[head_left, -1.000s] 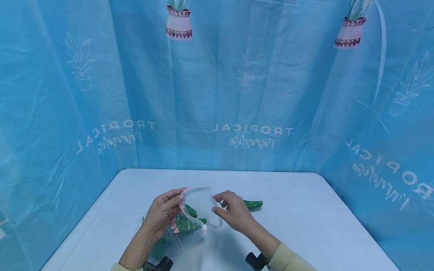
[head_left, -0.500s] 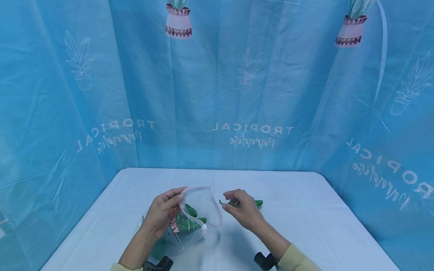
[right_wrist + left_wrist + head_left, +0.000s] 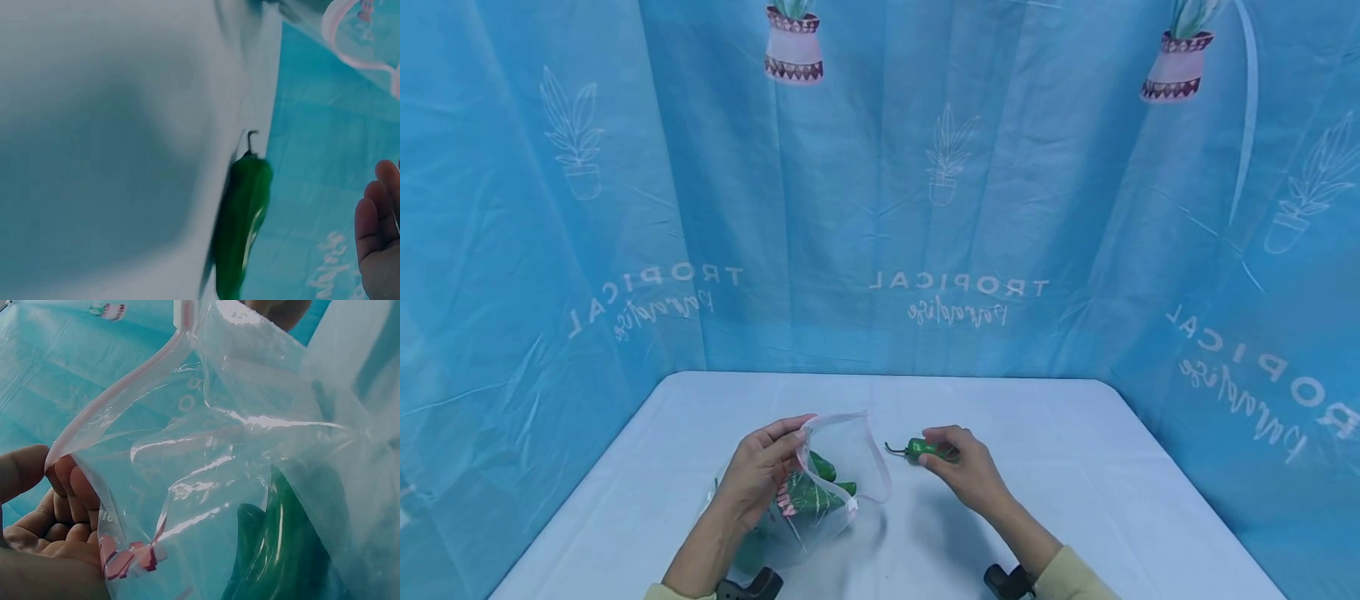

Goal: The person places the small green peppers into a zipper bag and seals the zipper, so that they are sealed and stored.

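My left hand (image 3: 758, 468) pinches the rim of a clear zip bag (image 3: 805, 533) between thumb and fingers, and the bag's mouth gapes to the right. Through the plastic, green peppers (image 3: 820, 498) show, also as blurred green shapes in the left wrist view (image 3: 284, 550). One long green pepper (image 3: 917, 450) lies on the table right of the bag, its thin stem pointing left. Over its far end hovers my right hand (image 3: 972, 473), fingers and thumb apart. In the right wrist view, a gap separates the hand (image 3: 380, 231) from the pepper (image 3: 242, 212).
A white-covered table (image 3: 1075, 483) lies under the hands. Blue printed curtain (image 3: 985, 233) encloses its back and both sides. Black wrist cameras sit at both wrists, the left one (image 3: 752, 585) beside the bag's lower part.
My right hand has let go of the bag's rim and moved right, over the loose pepper, uncovering its stem end. My left hand and the bag have stayed in place.
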### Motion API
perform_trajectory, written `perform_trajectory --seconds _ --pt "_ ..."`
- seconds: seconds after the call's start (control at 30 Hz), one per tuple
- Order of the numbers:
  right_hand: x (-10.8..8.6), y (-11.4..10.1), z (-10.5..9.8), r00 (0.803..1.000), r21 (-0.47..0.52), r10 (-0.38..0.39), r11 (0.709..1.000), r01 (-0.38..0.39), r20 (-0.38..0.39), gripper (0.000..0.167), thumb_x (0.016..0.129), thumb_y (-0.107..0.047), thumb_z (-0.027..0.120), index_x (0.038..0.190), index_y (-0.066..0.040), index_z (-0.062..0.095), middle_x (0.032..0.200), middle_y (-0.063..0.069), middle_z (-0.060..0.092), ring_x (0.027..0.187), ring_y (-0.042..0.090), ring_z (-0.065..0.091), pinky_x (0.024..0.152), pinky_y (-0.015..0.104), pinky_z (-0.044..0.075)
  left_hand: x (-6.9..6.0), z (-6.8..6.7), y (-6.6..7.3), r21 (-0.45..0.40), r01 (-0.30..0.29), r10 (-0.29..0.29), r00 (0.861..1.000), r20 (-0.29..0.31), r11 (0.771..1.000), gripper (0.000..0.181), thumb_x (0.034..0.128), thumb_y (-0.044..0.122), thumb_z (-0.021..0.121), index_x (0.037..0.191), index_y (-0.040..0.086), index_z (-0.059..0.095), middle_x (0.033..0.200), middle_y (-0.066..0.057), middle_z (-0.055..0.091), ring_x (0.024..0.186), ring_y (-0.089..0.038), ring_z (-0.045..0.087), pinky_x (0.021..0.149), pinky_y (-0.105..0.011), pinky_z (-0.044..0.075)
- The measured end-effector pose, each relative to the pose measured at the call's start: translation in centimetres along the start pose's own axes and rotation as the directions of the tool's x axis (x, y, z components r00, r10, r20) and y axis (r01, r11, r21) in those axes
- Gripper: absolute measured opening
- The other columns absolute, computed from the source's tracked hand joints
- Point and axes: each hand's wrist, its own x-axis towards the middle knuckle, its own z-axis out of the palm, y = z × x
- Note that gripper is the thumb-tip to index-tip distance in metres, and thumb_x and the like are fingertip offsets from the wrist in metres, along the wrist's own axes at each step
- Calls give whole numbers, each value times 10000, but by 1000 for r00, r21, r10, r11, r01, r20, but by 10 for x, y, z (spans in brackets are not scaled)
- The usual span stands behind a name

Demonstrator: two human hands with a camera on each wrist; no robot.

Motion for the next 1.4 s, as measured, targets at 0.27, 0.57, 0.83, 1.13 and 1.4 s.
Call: perform_trajectory --seconds 0.27,0.57,0.83,1.13,1.4 --pt "6 24 -3 997 17 77 997 -76 -12 376 821 -265 725 1178 -200 628 1118 -15 648 1060 214 587 869 355 511 0 -1 0 -4 -5 5 1000 7 1000 479 890 199 635 1289 -36 513 957 39 657 736 -88 586 694 -194 519" --pt "10 42 -6 989 -4 144 990 -144 -30 397 821 -275 721 1197 -195 619 1178 23 622 1115 222 557 938 449 471 0 -1 -1 -13 6 -5 1000 9 1000 470 895 196 628 1289 -34 514 961 45 667 737 -84 595 691 -187 519" --pt "17 53 -7 985 -37 165 985 -167 -39 399 825 -268 716 1197 -163 621 1195 70 612 1143 254 538 957 466 450 -1 -2 -1 -19 3 -3 1000 12 1000 478 893 203 633 1290 -34 512 967 48 668 740 -81 597 694 -186 519" --pt "23 69 -4 984 -61 176 982 -177 -32 399 828 -248 711 1192 -106 629 1215 114 604 1161 296 518 981 485 428 -1 -1 0 -4 7 -7 1000 0 1000 465 898 211 626 1288 -20 522 954 43 653 703 -71 572 662 -175 507" --pt "32 79 -4 966 -87 257 963 -256 -1 439 829 -270 705 1223 -103 611 1297 154 547 1249 339 458 1034 532 374 0 1 1 3 9 -9 1000 -7 1000 468 898 203 624 1290 -28 515 949 30 638 698 -79 552 649 -173 497"
